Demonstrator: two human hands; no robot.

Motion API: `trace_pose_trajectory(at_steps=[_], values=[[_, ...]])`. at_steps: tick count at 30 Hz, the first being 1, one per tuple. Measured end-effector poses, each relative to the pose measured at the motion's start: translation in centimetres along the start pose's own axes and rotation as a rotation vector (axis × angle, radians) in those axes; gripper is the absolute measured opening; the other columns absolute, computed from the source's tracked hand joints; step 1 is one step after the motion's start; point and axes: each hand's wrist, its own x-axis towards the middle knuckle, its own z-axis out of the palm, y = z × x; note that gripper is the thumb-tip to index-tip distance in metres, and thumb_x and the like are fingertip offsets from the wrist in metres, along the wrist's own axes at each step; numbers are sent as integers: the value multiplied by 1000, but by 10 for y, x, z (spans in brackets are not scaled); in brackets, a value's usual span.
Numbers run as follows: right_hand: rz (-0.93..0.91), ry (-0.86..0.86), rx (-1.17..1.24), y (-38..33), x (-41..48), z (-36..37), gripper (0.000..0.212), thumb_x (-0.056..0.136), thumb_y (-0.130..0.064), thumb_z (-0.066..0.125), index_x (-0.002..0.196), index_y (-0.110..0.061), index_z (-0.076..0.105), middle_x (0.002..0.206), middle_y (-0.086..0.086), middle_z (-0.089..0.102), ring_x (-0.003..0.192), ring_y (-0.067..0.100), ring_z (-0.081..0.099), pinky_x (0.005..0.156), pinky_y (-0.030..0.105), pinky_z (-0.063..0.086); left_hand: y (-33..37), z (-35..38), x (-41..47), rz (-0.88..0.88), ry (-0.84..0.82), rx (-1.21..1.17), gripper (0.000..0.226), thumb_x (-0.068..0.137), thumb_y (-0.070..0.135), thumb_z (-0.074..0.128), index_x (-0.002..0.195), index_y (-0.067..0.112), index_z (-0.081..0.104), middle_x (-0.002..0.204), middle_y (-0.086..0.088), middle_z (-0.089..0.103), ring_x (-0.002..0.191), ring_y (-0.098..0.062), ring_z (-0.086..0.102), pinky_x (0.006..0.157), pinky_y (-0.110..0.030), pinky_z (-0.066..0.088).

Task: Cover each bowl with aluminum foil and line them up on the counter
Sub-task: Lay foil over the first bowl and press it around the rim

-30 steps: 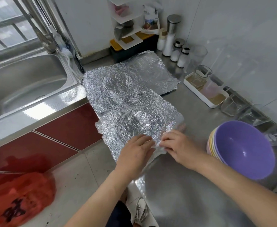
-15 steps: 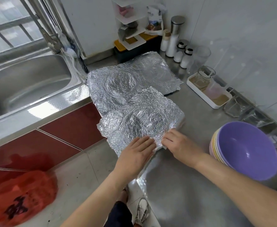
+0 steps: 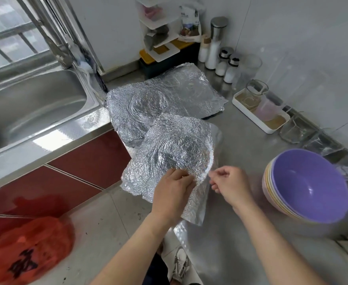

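Likely the first trouble is a tear: the foil is thin and creased, and a hard pull where the fingers work it over the rim could split it. The left hand lies on the sheet's near side. Its fingers are nearly straight, pressing the foil down against the bowl and holding nothing. The right hand sits just beside the foil's right edge with its fingers curled in; whether they pinch that edge I cannot tell.

The bowl stands at centre frame, close to the edge of the surface. Its foil hangs past that edge on the left, so a sideways push could slide it off toward the floor. The loose flap below the left hand could also be left untucked and spring open.

Just behind, toward upper centre, a covered bowl has its foil overlapped by this one's, so tugging could drag it. At right a stack of bare bowls waits, well apart. The sink is upper left.
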Motion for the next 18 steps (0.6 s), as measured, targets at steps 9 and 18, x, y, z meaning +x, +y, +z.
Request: trace_pose_trajectory(at_steps=[9, 18], values=[[-21, 109, -608, -10, -7, 20, 45, 80, -43, 58, 51, -8, 57, 47, 5, 52, 57, 31, 55, 54, 32, 46, 3, 4, 1, 64, -13, 35, 36, 94, 37, 45, 92, 18, 75, 93, 3, 65, 81, -21, 55, 64, -33, 50], [114, 127, -358, -10, 3, 25, 36, 75, -32, 60, 54, -2, 65, 54, 14, 64, 55, 31, 60, 51, 28, 42, -7, 2, 3, 145, -53, 28, 30, 91, 43, 53, 93, 22, 73, 94, 6, 64, 82, -18, 53, 68, -28, 46]])
